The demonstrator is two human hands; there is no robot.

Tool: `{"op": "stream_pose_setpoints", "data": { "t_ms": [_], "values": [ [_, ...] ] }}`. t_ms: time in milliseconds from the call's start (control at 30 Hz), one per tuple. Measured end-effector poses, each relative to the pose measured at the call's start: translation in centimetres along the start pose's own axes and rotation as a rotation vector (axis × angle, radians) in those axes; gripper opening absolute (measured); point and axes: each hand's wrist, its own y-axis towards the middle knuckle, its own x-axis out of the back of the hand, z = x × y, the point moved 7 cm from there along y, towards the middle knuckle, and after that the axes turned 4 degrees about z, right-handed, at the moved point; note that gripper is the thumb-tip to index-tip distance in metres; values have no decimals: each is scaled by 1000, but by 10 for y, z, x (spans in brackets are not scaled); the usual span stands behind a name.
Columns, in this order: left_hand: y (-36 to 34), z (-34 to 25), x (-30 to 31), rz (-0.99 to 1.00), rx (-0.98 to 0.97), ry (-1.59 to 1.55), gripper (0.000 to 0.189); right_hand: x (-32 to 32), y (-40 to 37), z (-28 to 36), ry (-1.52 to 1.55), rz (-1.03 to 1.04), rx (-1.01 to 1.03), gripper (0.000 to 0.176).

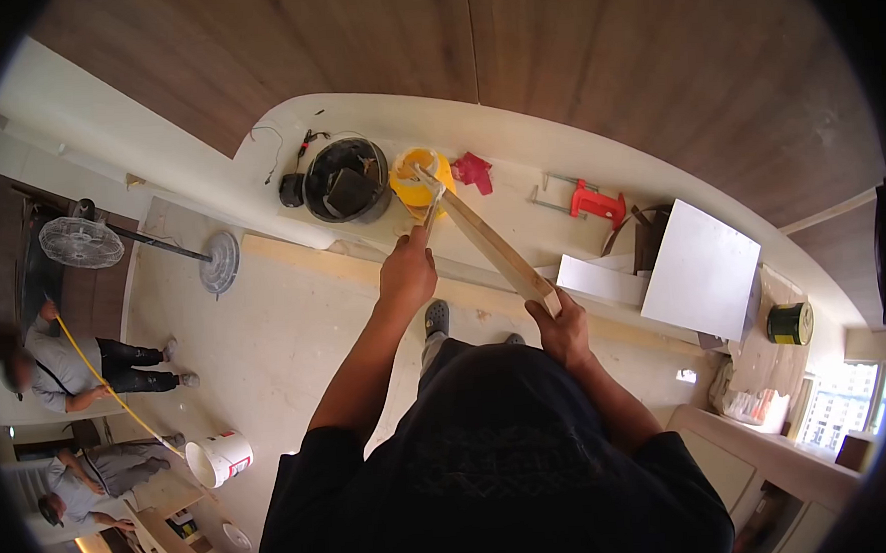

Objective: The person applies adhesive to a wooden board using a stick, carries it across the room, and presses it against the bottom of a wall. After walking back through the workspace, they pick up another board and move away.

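Observation:
My right hand grips the near end of a long wooden strip, which slants up and away to a yellow tub on the white ledge. My left hand holds a thin brush-like tool whose tip meets the strip's far end, just beside the yellow tub. What is on the tool's tip is too small to tell. My shoes stand on the floor below the ledge.
A black bucket and red rag flank the tub. Further right lie a red clamp, white board and green roll. Two people work at left, near a standing fan and a white pail.

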Motion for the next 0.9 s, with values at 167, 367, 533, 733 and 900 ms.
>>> {"op": "stream_pose_setpoints", "data": {
  "t_ms": [167,367,533,733,900],
  "values": [
    [-12,-7,11,53,-34,37,22,0,0,0,9,-8,29,43],
    [-25,-24,45,46,-114,69,22,1,1,1,-2,-10,36,43],
    [-22,-3,59,-48,-51,-125,26,1,1,2,-6,2,0,43],
    [15,40,25,-369,-186,-142,26,-2,4,-1,-4,23,-17,43],
    [34,47,-4,-291,-265,-127,24,-3,6,4,-61,15,-32,43]
  ]
}}
